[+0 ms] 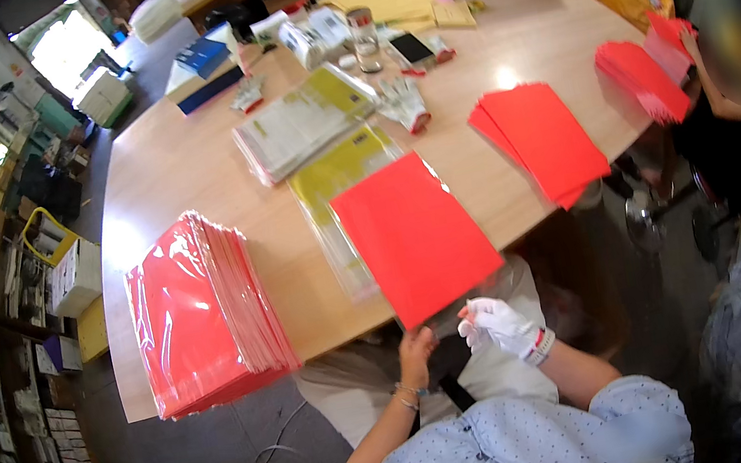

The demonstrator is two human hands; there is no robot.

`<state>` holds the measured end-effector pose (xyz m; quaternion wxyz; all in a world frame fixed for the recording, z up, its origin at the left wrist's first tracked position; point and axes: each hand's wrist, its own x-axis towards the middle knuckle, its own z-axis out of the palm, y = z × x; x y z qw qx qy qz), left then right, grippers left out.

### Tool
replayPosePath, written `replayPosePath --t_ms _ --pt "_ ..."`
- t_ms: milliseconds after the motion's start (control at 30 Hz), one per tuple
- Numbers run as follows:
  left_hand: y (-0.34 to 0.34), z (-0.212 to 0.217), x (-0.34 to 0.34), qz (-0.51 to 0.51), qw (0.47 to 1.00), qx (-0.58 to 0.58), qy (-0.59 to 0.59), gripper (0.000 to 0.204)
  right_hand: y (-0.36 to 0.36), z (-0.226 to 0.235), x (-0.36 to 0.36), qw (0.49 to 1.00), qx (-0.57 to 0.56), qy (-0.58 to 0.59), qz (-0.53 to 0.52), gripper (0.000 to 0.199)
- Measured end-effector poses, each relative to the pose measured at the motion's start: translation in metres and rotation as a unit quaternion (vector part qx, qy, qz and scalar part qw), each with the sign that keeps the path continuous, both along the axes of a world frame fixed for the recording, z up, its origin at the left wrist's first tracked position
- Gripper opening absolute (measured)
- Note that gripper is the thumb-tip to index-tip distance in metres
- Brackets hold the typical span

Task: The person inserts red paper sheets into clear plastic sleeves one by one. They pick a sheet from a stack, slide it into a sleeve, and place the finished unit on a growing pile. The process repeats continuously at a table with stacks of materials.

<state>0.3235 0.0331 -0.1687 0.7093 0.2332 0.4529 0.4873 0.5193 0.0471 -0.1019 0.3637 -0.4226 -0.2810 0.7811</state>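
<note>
A red sheet lies at the table's near edge, with clear plastic showing along its sides like a bag. My bare left hand is closed at the near edge of this bag, thumb and fingers pinching it. Just right of it, my right hand wears a white glove with bare fingertips. Its fingers are curled together close to the sheet's near edge; whether they grip the plastic is unclear. Under the red sheet sit clear bags with a yellow-green print. A thick stack of bagged red sheets stands on the left.
Loose red sheets are fanned out on the right. Behind lie a stack of printed bags, a glove, a glass jar and a phone. A co-worker's hand touches more red sheets at far right.
</note>
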Motion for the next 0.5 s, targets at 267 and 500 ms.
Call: replayPosePath --t_ms 267,500 --pt "-0.002 -0.009 -0.025 -0.028 0.998 -0.054 -0.002 0.04 0.012 0.018 -0.084 0.672 0.51 -0.531 0.079 0.01" --pt "0.0 0.013 -0.017 0.085 0.991 -0.095 -0.031 0.042 0.039 0.046 0.02 0.87 0.44 -0.223 0.004 0.009"
